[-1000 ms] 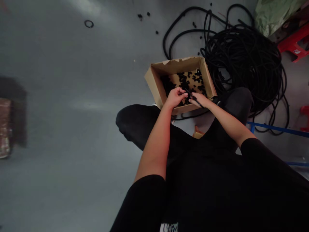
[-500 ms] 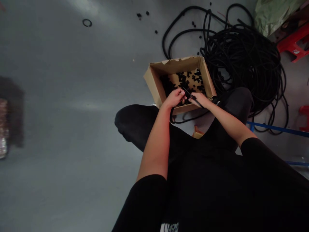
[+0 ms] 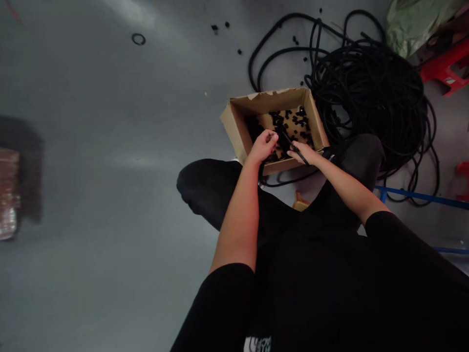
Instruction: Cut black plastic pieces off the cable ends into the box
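Both hands are over a cardboard box [image 3: 238,139] on the floor between my knees. Many small black pieces [image 3: 302,120] lie scattered on its bottom. My left hand [image 3: 266,145] is closed near the box's front left part, fingertips pinched; what it holds is too small to make out. My right hand [image 3: 302,151] is closed around a thin dark tool [image 3: 300,155], perhaps scissors or a cutter, whose tip points up and left over the box. A gap separates the two hands. A black hose [image 3: 271,186] curves below the box's front edge.
A large heap of black hose [image 3: 373,93] lies right of the box. Small black bits [image 3: 239,52] and a black ring [image 3: 138,39] are on the floor. Red stools [image 3: 443,73], a pale green bag [image 3: 410,29] and a blue frame [image 3: 421,194] stand to the right.
My left hand has moved slightly up and left, away from the tool in my right hand. The right hand has barely moved, and the whole view has shifted a little.
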A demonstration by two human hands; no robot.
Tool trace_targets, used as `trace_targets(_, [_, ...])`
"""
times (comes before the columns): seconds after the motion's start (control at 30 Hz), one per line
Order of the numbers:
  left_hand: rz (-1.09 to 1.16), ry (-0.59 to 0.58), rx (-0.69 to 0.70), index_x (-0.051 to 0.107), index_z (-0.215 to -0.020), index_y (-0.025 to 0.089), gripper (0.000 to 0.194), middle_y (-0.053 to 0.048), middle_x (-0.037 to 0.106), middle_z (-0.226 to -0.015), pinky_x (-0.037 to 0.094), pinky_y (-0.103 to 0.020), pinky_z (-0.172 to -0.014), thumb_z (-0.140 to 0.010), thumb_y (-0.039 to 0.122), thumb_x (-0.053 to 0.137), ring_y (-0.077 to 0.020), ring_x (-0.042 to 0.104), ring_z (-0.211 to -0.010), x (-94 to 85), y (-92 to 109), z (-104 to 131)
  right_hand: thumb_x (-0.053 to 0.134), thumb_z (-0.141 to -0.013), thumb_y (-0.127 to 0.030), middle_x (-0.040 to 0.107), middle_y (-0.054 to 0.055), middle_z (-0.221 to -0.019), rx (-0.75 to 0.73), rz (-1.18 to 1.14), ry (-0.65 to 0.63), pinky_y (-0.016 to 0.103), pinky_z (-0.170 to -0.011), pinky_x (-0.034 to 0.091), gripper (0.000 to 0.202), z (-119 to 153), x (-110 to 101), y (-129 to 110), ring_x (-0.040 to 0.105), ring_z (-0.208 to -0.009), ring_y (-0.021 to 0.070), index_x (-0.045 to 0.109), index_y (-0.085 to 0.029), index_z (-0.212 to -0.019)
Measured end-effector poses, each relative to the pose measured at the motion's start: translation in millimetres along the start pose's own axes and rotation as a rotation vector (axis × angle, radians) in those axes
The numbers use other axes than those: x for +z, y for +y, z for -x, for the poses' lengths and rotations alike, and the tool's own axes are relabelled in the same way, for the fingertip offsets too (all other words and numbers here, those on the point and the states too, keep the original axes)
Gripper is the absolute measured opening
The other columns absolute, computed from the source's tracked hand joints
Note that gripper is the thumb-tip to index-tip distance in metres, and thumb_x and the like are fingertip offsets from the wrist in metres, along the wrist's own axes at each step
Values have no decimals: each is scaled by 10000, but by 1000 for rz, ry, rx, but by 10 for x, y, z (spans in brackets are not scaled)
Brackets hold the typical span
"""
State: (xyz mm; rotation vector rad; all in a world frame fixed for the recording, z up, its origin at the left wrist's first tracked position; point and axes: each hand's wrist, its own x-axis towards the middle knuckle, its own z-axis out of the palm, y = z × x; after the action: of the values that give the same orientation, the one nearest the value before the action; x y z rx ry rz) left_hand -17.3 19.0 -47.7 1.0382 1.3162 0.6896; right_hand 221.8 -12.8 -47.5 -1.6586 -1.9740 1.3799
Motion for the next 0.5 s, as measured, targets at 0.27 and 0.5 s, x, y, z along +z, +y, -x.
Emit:
trace_targets(0.27, [-98, -146, -30, 686, -857, 207, 365, -23, 712, -810, 474, -274, -680, -1098, 378, 900, -164, 577, -683, 57, -26, 0, 694, -1025, -493, 745, 57, -1064, -48, 61, -69, 374, -957, 535, 265, -13, 44, 11, 675, -970, 248, 554, -276, -1083])
trace_targets(0.5, [-144, -206, 54, 704, -855, 225, 493, -25, 744, -792, 514, -287, -675, -1039, 604, 961, -185, 627, -677, 61, -34, 76, 728, -1012, -449, 787, 100, -1133, -44, 96, -86, 387, -965, 564, 259, -43, 50, 52, 677, -963, 262, 621, -249, -1137])
